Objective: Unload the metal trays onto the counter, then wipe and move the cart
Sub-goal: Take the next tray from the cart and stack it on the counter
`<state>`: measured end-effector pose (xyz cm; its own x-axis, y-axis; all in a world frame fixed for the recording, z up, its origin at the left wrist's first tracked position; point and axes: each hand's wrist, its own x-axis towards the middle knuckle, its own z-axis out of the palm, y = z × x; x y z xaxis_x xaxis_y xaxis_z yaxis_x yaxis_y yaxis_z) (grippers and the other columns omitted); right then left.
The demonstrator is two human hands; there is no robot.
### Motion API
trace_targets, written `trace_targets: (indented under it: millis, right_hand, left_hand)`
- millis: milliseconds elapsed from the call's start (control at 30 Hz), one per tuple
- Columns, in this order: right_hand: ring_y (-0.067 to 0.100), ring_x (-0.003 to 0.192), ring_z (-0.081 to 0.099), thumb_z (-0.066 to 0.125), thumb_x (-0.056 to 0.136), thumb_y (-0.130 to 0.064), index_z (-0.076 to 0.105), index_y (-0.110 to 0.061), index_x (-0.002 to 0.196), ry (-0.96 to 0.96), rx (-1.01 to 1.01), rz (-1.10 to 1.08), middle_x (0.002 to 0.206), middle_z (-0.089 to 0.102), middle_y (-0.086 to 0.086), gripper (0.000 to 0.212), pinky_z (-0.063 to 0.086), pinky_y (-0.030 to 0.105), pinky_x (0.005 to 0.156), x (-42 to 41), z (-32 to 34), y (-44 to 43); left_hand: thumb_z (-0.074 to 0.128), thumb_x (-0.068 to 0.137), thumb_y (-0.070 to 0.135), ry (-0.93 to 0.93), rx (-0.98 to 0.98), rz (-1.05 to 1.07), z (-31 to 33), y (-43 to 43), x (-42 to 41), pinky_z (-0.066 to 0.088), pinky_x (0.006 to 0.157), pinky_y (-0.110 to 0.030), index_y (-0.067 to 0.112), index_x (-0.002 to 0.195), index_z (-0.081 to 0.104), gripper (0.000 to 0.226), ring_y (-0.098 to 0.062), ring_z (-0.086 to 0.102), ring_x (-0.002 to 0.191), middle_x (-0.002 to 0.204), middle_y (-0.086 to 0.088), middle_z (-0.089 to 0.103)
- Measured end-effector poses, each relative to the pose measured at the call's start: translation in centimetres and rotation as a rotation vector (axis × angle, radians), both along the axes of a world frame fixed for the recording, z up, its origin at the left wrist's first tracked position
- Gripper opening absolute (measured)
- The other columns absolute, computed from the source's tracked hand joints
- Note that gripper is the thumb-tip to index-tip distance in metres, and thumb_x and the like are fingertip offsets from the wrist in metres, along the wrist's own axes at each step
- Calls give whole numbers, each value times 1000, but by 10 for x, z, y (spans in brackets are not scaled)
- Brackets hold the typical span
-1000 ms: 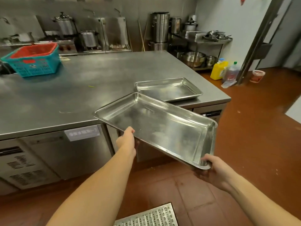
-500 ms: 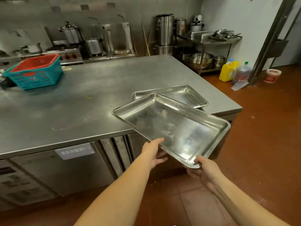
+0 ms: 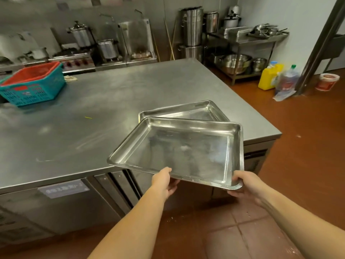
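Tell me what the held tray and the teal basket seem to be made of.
The shallow rectangular silver tray looks like stainless steel, polished but scuffed: it mirrors light and shows dull smears. The teal lattice basket seems moulded plastic, matte, judging by its even colour and open grid.

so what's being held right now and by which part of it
One metal tray, held by both hands along its near rim: the left hand left of the middle, the right hand at the near right corner.
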<state>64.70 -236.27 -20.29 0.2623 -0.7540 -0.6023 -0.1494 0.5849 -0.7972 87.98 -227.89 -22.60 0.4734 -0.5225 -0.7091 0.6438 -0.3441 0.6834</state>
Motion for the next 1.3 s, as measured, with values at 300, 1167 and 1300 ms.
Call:
trace_targets:
  millis: [300,1167,1300]
  right_hand:
    - [29,64,60,44,78,4,54,-2,72,41,20,-14,53,62,7,13,49,39,68,14,1,-65]
    - [26,71,71,46,93,-56,60,-5,99,193,-10,55,76,73,12,53,55,33,66,33,-35,-224]
    - [20,58,62,50,91,-57,56,-8,79,184,9,66,61,59,6,50,53,30,60,37,-30,-246]
  left_hand:
    - [57,86,14,-27,0,-83,-10,-70,15,50,65,-28,12,106,57,20,-15,69,73,101,-5,68]
    - [46,93,37,-114,167,-74,-26,-214,-20,46,66,-29,15,110,53,28,-15,66,79,90,-6,68]
    - [51,91,36,-120,185,-49,-28,-224,-20,47,69,-31,12,103,57,28,-16,62,70,80,-4,63]
